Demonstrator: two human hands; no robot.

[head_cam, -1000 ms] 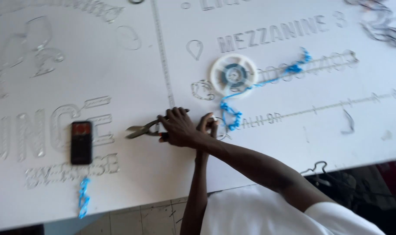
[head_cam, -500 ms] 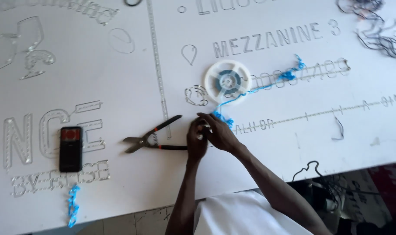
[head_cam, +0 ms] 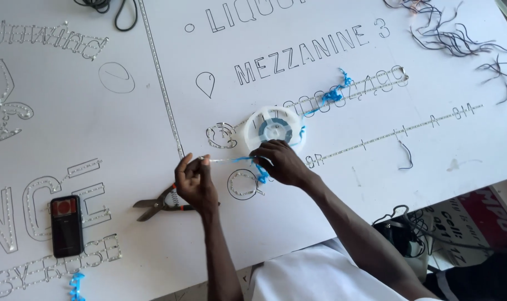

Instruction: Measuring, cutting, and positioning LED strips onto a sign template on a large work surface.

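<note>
Left hand: the left hand (head_cam: 195, 181) is curled, fingertips pinching one end of a thin pale strip (head_cam: 231, 160)
Right hand: the right hand (head_cam: 281, 161) pinches the other end of the strip, fingers bunched; its fingertips hide the exact grip
Strip: stretched level between both hands, just above the white board (head_cam: 153, 245); blue backing curls down under the right hand
Reel: a white reel (head_cam: 274, 129) with a blue hub lies flat, its near edge covered by the right hand
Cutters: the snips (head_cam: 161, 203) lie beside the left wrist, handles partly hidden by it
Phone: a dark phone (head_cam: 66, 224) lies well left
Loose wires: dark wires (head_cam: 454, 39) at the far corner, cut off by the frame edge
</note>
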